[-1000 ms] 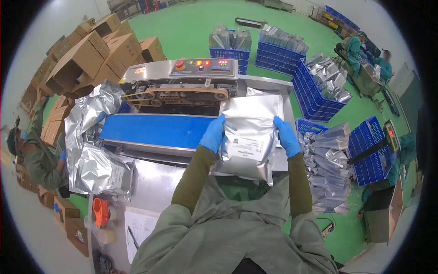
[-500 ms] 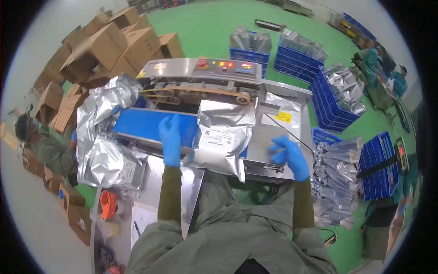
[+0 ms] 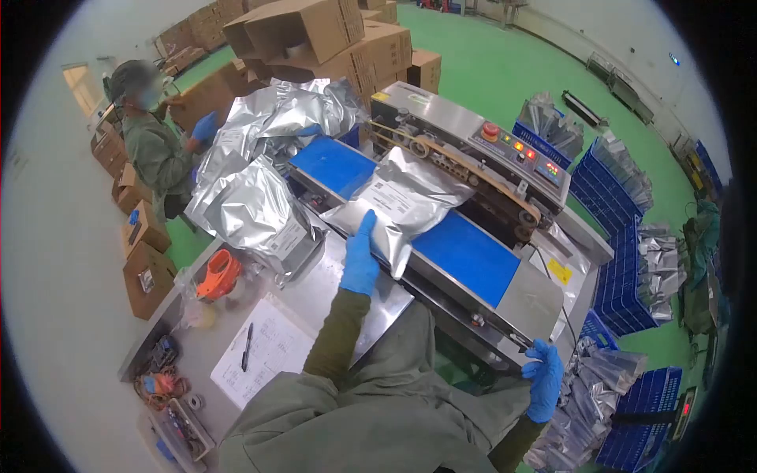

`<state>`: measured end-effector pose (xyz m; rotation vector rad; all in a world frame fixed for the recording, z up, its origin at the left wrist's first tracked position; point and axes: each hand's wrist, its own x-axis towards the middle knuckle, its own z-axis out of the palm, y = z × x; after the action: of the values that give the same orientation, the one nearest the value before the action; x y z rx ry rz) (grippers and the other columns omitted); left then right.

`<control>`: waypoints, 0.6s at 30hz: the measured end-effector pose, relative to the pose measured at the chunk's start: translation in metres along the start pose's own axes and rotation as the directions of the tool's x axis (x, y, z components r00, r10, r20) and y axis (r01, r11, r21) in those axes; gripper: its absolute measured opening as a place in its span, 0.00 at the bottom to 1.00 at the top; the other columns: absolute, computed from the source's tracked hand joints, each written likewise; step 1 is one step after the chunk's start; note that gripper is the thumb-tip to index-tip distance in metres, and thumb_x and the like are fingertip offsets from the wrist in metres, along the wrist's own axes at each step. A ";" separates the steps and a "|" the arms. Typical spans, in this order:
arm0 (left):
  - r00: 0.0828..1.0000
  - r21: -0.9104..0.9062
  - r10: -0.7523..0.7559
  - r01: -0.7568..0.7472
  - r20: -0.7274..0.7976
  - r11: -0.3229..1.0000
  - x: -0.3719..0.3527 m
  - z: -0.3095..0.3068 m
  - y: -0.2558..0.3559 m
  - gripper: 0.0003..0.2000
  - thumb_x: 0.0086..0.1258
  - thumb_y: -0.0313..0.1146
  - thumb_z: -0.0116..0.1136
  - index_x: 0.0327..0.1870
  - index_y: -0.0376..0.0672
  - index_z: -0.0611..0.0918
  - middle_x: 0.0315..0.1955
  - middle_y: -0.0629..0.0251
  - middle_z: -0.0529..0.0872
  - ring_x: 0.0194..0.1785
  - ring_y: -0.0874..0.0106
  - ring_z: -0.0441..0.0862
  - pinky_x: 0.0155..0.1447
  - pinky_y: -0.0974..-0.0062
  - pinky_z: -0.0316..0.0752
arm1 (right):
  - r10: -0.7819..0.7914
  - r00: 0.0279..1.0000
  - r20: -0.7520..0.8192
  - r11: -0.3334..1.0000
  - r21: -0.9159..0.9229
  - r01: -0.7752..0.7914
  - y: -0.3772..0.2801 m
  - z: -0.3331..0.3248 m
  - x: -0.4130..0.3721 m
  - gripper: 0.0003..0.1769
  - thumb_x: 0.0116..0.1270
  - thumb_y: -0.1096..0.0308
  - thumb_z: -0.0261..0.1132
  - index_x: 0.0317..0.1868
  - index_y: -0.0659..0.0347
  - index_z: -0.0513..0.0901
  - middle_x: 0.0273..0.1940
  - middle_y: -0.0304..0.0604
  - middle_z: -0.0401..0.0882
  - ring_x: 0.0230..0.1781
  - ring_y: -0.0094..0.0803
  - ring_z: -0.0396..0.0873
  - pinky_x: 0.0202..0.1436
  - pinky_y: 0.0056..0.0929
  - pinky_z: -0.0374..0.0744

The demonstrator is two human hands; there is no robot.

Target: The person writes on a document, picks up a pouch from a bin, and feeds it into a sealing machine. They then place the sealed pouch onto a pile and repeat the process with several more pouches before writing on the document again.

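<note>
A silver pouch (image 3: pixel 398 201) with a white label lies across the blue conveyor belt (image 3: pixel 465 256), beside the sealing machine (image 3: pixel 473 138). My left hand (image 3: pixel 361 256), in a blue glove, touches the pouch's near left edge; whether its fingers grip the foil cannot be made out. Over at the right, my gloved right hand (image 3: pixel 544 380) is held apart from the pouch, near the metal plate (image 3: pixel 530 303) at the belt's end, with its fingers partly bent and nothing visible in them. More silver pouches (image 3: pixel 252 213) are heaped at the belt's left end.
Blue crates (image 3: pixel 619 268) with silver bags stand at the right. An orange tape dispenser (image 3: pixel 221 274), a paper with a pen (image 3: pixel 247 347) and a small tray of tools (image 3: pixel 185 430) lie on the left table. A co-worker (image 3: pixel 154 150) stands beyond, near cardboard boxes (image 3: pixel 355 59).
The view has turned left. The pouch now lies further left along the belt, and my left hand has come to its edge. My right hand has moved off the metal plate, toward me.
</note>
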<state>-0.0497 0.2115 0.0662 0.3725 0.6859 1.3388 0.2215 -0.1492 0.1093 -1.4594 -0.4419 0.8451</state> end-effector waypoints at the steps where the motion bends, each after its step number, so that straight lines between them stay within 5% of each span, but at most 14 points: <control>1: 1.000 -0.018 0.010 -0.010 0.009 1.000 0.008 -0.003 0.009 0.26 0.60 0.36 0.65 0.57 0.34 0.72 0.48 0.60 0.79 0.49 0.68 0.78 0.53 0.70 0.75 | 0.000 0.999 -0.032 1.000 -0.016 -0.001 0.001 -0.002 -0.002 0.25 0.72 0.52 0.49 0.50 0.68 0.78 0.33 0.46 0.81 0.19 0.27 0.77 0.21 0.21 0.74; 7: 0.998 -0.035 0.017 -0.019 -0.052 0.999 0.058 -0.013 0.062 0.26 0.58 0.36 0.66 0.56 0.35 0.73 0.46 0.60 0.80 0.46 0.66 0.80 0.51 0.68 0.77 | -0.019 1.000 -0.009 1.000 0.019 0.019 0.012 -0.006 -0.010 0.25 0.71 0.49 0.51 0.49 0.66 0.78 0.33 0.43 0.81 0.18 0.23 0.75 0.20 0.19 0.72; 11: 0.982 -0.039 0.186 -0.188 -0.045 0.981 0.093 -0.022 0.088 0.26 0.56 0.37 0.68 0.54 0.34 0.74 0.44 0.60 0.80 0.44 0.66 0.81 0.49 0.69 0.78 | 0.009 0.999 -0.046 1.000 0.001 -0.009 0.007 -0.003 -0.016 0.25 0.71 0.49 0.51 0.49 0.66 0.78 0.33 0.43 0.81 0.18 0.24 0.75 0.20 0.19 0.72; 14: 0.953 0.050 0.295 -0.292 -0.072 0.955 0.115 -0.032 0.110 0.25 0.53 0.39 0.70 0.47 0.32 0.77 0.37 0.63 0.81 0.34 0.70 0.80 0.40 0.72 0.77 | 0.008 0.999 -0.052 1.000 -0.003 -0.008 0.010 -0.007 -0.019 0.26 0.71 0.49 0.51 0.49 0.65 0.78 0.33 0.43 0.81 0.18 0.25 0.75 0.20 0.19 0.72; 18: 0.937 0.164 0.281 -0.250 -0.209 0.954 0.154 -0.045 0.137 0.21 0.52 0.37 0.71 0.41 0.34 0.77 0.30 0.66 0.77 0.27 0.71 0.74 0.34 0.72 0.72 | 0.011 0.999 -0.032 1.000 0.019 -0.010 0.012 -0.013 -0.023 0.25 0.71 0.49 0.50 0.50 0.64 0.78 0.33 0.43 0.80 0.17 0.26 0.75 0.20 0.20 0.72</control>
<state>-0.1712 0.3840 0.0797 0.4347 0.9494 1.6140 0.2126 -0.1759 0.1014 -1.4570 -0.4009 0.8309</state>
